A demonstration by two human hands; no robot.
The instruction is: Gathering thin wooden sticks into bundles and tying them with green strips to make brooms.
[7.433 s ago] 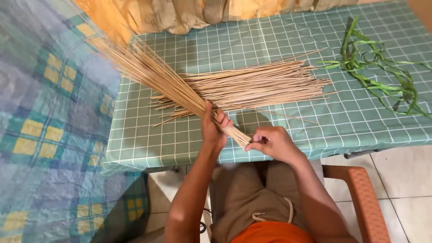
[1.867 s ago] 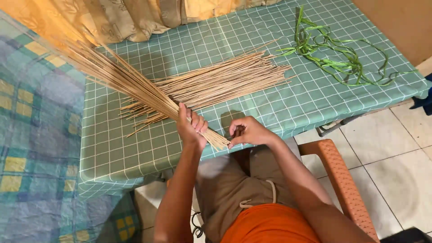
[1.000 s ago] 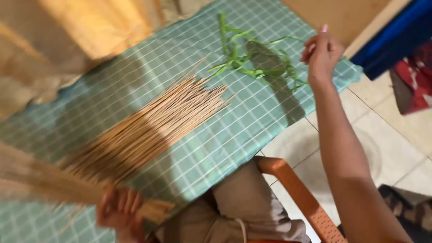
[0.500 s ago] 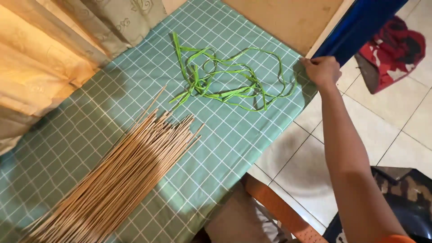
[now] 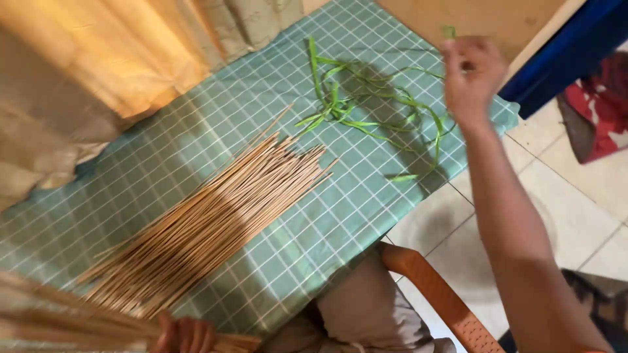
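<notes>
My right hand (image 5: 472, 78) is raised over the far right corner of the table, pinching a green strip (image 5: 449, 31) that sticks up above its fingers. Just left of it a tangle of green strips (image 5: 366, 111) lies on the cloth. My left hand (image 5: 186, 335) sits at the bottom edge of the view, closed around a bundle of thin tan sticks (image 5: 59, 320) that runs off to the left. A loose pile of the same sticks (image 5: 216, 222) lies fanned out across the middle of the table.
The table wears a green checked cloth (image 5: 366, 196). Tan curtains (image 5: 124, 59) hang behind it. An orange plastic chair arm (image 5: 438, 294) is beside my lap. A blue object (image 5: 569, 52) and red cloth (image 5: 602, 104) are on the tiled floor at right.
My right hand left the stick bundle, reached to the table's far right corner and has lifted with a green strip. The view swung right; my left hand still grips the bundle.
</notes>
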